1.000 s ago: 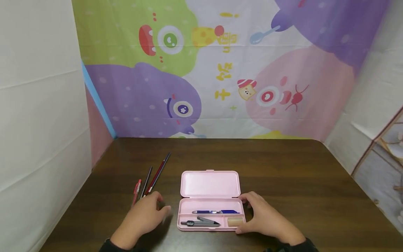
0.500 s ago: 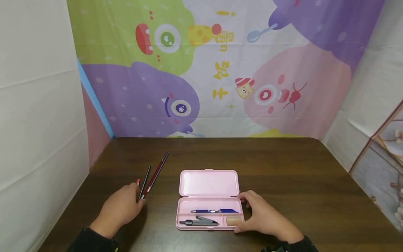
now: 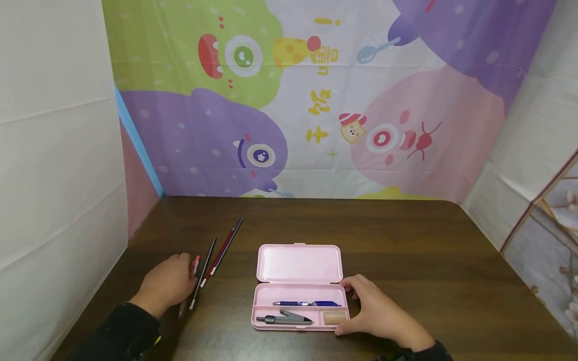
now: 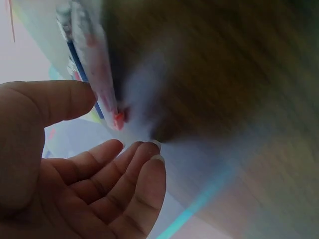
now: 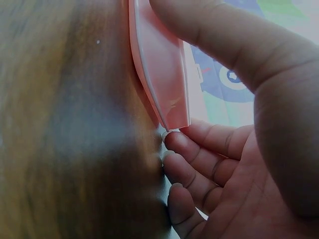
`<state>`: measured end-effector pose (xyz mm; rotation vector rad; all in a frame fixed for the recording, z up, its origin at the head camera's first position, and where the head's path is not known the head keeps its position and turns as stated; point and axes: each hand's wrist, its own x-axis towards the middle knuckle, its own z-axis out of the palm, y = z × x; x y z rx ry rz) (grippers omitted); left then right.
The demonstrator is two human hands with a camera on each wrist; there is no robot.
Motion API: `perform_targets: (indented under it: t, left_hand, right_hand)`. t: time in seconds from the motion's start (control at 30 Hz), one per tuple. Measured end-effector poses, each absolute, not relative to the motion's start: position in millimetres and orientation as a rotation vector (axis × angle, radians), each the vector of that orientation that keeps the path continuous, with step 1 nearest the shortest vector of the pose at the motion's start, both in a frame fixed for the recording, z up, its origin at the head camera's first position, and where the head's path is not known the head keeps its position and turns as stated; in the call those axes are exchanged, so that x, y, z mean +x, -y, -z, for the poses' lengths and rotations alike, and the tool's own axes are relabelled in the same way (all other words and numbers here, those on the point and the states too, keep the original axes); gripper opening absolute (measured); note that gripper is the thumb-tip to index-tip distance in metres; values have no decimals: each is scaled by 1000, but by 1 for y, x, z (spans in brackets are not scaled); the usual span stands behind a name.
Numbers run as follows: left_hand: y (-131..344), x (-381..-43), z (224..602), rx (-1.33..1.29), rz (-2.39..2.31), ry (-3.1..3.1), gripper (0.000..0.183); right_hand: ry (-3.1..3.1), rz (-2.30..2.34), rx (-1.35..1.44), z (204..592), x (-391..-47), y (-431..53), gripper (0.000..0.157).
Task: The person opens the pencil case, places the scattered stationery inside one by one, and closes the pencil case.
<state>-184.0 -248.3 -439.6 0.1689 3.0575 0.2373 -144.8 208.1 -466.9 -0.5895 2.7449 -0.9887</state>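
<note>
Gripped the right end of a glossy pink plastic pencil case between the thumb and fingertips of the right hand, near the front middle of a polished, dark wood-grain table. Had it open, with a round-cornered lid folded back flat. Saw a blue pen in the long far compartment, a grey drawing compass in the near left one and a blocky tan eraser in the near right one. Held the left hand over a translucent red pen well left of the case, with fingers half bent and thumb wide apart; could not tell about contact between thumb and barrel. Hid much of that pen from the head view. Had a thin black pencil, a maroon pencil and a navy pencil slanting between red pen and case. Faced a lightly creased cloth backdrop of cartoon monsters. Read yellow characters 干饭 there, turned sideways, with an exclamation mark.
</note>
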Motion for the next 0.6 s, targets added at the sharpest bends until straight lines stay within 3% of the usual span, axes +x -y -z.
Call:
perform_targets:
  t: [0.37, 0.6]
  left_hand:
    - [253, -186, 431, 45, -330, -2898, 39]
    - [249, -185, 429, 10, -418, -2823, 26]
  right_hand:
    - [-2748, 986, -584, 469, -147, -208, 87]
    - [-2750, 973, -579, 468, -146, -209, 87]
